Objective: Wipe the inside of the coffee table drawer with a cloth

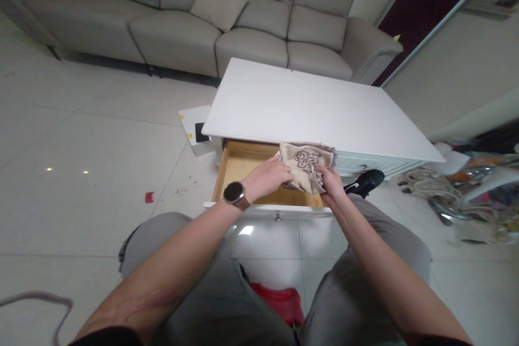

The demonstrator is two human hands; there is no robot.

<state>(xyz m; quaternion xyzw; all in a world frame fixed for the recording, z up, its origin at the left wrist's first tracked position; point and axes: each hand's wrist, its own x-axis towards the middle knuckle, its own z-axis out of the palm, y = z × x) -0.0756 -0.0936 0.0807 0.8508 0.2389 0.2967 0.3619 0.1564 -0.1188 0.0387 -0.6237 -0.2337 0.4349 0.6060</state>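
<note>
A folded beige cloth (302, 165) with a dark brown floral pattern, towel-like, is held between both hands above an open drawer. My left hand (271, 177), with a watch (235, 194) on its wrist, grips the cloth's left edge. On the right side my right hand (330, 184) pinches the lower corner, thumb on top. Beneath them the wooden drawer (239, 173) is pulled out of the white coffee table (312, 108). The drawer's inside under the cloth is hidden.
A grey sofa (174, 32) with a cushion (220, 0) stands behind the table. Beside the table's left end is a white box (197, 119). A red scrap (149, 197) lies on the tiles, a red object (279, 303) between my legs, and clutter (466, 189) at right.
</note>
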